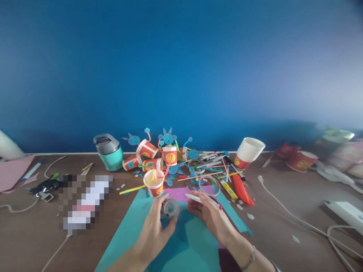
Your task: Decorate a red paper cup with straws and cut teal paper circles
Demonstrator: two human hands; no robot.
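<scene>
My left hand (154, 230) is closed round a roll of clear tape (171, 208), thumb and fingers on its rim. A white marker (193, 197) with a red end lies in the fingers of my right hand (210, 217), its tip pointing left. Both hands are over a sheet of teal paper (133, 238), with a strip of purple paper (177, 193) at its far edge. Just beyond my left hand stands a red and white paper cup (154, 187) with yellow and pink straws.
Paper cups with blue rabbit heads (168, 138) and straw arms crowd the back. Pens and scraps lie beside them. A teal flask (110, 155) stands left, a stack of white cups (249, 149) right. A white cable (295, 215) crosses the right of the table.
</scene>
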